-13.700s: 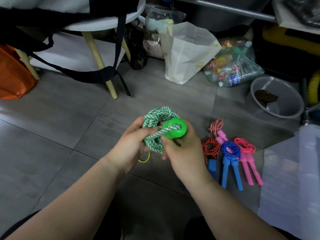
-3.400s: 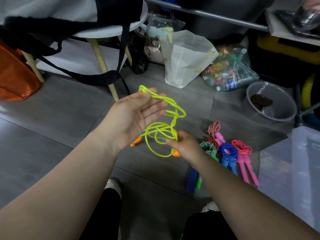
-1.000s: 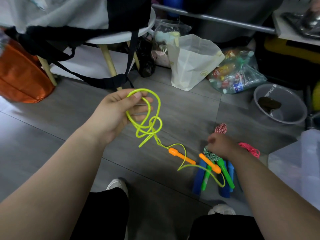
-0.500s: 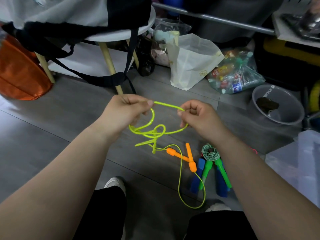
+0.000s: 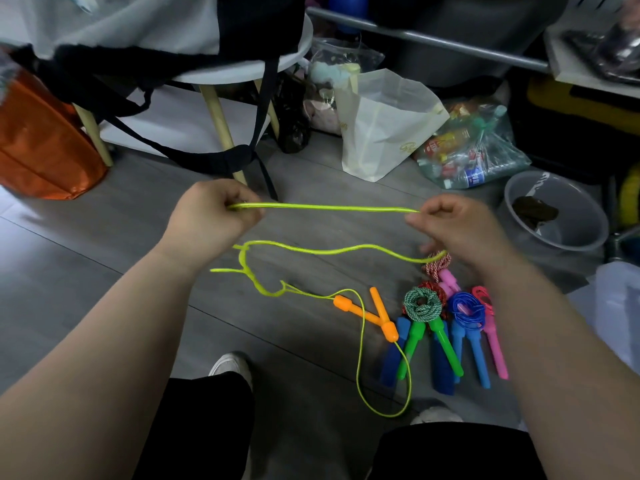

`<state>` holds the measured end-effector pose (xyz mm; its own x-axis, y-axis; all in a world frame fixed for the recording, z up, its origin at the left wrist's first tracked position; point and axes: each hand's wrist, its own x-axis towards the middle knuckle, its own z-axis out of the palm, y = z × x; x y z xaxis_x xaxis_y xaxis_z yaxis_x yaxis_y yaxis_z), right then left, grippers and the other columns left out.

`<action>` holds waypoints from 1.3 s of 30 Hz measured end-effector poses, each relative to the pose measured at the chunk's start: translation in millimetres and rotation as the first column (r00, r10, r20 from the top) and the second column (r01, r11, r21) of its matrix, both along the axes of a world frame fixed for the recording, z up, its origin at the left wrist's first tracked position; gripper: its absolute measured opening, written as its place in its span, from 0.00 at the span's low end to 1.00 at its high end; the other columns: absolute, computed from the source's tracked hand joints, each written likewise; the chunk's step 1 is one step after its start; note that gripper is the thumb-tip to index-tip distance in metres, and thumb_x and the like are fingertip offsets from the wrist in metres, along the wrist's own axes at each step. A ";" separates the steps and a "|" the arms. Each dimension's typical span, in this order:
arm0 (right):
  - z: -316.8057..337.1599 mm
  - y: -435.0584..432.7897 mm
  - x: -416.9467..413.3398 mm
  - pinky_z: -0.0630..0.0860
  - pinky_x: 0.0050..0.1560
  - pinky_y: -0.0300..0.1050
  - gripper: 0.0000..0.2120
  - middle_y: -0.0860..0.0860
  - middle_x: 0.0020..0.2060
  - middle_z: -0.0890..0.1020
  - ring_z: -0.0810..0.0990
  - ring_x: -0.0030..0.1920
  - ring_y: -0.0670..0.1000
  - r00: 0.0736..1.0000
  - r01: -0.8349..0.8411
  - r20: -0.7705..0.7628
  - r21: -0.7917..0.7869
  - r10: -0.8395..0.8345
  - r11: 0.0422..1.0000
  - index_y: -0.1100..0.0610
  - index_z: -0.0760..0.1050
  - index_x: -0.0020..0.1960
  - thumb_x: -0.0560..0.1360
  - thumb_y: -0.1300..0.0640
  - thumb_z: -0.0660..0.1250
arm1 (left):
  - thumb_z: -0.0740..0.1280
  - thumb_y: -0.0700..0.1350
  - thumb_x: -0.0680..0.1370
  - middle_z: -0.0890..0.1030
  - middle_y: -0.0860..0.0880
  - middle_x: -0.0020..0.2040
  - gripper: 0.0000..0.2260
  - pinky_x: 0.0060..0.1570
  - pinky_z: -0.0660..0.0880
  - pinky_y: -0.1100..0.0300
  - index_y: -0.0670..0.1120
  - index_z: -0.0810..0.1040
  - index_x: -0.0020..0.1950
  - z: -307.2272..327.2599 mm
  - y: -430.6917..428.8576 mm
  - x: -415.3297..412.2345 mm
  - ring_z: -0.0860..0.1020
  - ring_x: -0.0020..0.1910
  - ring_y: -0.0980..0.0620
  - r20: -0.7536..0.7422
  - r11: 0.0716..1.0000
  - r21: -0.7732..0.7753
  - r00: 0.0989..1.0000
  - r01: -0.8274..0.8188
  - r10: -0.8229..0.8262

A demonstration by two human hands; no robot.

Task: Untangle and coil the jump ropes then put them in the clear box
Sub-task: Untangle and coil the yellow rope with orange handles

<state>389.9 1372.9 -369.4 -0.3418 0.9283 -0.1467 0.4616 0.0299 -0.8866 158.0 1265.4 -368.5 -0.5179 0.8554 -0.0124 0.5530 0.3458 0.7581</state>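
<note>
A person looks down at a grey tiled floor (image 5: 104,258); open floor spreads to the left and in the middle, between the arms; clutter closes the far edge: an orange bag (image 5: 38,143) at the left, a white stool (image 5: 221,123) on pale wooden legs with black straps hanging from it, a cream paper bag (image 5: 384,123), a clear plastic sack of bottles (image 5: 471,150), and a grey basin (image 5: 554,209) at the right; the clear box (image 5: 620,306) shows only as a pale corner at the right edge, beside the right forearm.

The left hand (image 5: 211,220) is curled, thumb and fingers pinching one end of a stretch of the yellow-green jump rope (image 5: 325,207); the right hand (image 5: 457,233), also curled, pinches the other end; the rope runs taut and level between them, above the floor; a second strand sags below it from the right hand, kinks under the left wrist, and leads down to two orange handles (image 5: 356,310) lying crossed on the floor; a thin loop trails on towards the person's white shoes (image 5: 230,365).

Just right of the orange handles, coiled ropes lie side by side, touching: a green-and-white rope (image 5: 421,304), a red rope (image 5: 438,289), a blue rope (image 5: 465,308), a pink rope (image 5: 483,299) and a red-and-white rope (image 5: 438,266) partly under the right hand; all are on the floor near the box, none inside it.
</note>
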 end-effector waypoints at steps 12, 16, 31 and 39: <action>-0.7 9.9 20.5 0.72 0.24 0.36 0.12 0.48 0.25 0.67 0.66 0.22 0.43 0.948 0.307 -0.075 -0.043 -0.309 0.951 0.55 0.70 0.33 0.74 0.55 0.66 | 0.59 0.46 0.80 0.76 0.50 0.24 0.13 0.33 0.72 0.66 0.43 0.74 0.37 -0.8 4.8 8.3 0.75 0.29 0.53 0.310 0.986 0.049 0.941 -0.158 0.135; -2.5 6.5 10.9 0.57 0.18 0.30 0.09 0.51 0.25 0.65 0.58 0.15 0.40 0.939 0.220 -0.192 -0.300 -0.285 0.928 0.56 0.70 0.38 0.77 0.60 0.59 | 0.54 0.45 0.81 0.68 0.53 0.18 0.14 0.23 0.73 0.67 0.42 0.71 0.38 -1.9 7.6 22.2 0.70 0.17 0.56 0.686 1.000 0.005 0.728 0.006 -0.007; 6.6 10.1 -13.9 0.57 0.17 0.30 0.15 0.46 0.16 0.68 0.59 0.15 0.42 0.659 0.045 -0.601 -0.568 -0.452 0.822 0.57 0.66 0.36 0.80 0.58 0.50 | 0.73 0.51 0.69 0.71 0.55 0.28 0.11 0.31 0.64 0.65 0.46 0.82 0.46 -34.7 10.0 53.3 0.69 0.31 0.58 0.146 0.504 -0.648 0.743 0.571 -0.653; -6.7 8.5 -11.7 0.73 0.50 0.43 0.15 0.55 0.52 0.79 0.78 0.48 0.51 0.800 0.131 -0.438 -0.538 -0.409 0.832 0.59 0.70 0.59 0.79 0.51 0.54 | 0.65 0.47 0.76 0.64 0.54 0.16 0.10 0.29 0.62 0.68 0.50 0.82 0.37 -19.9 10.3 57.6 0.64 0.22 0.60 0.469 0.691 -0.318 0.741 0.649 -0.481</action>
<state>378.2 1381.4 -376.1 -0.2379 0.8578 -0.4555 -0.1456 -0.4952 -0.8565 215.6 1275.7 -388.5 0.1739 0.8332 -0.5250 0.5048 0.3823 0.7740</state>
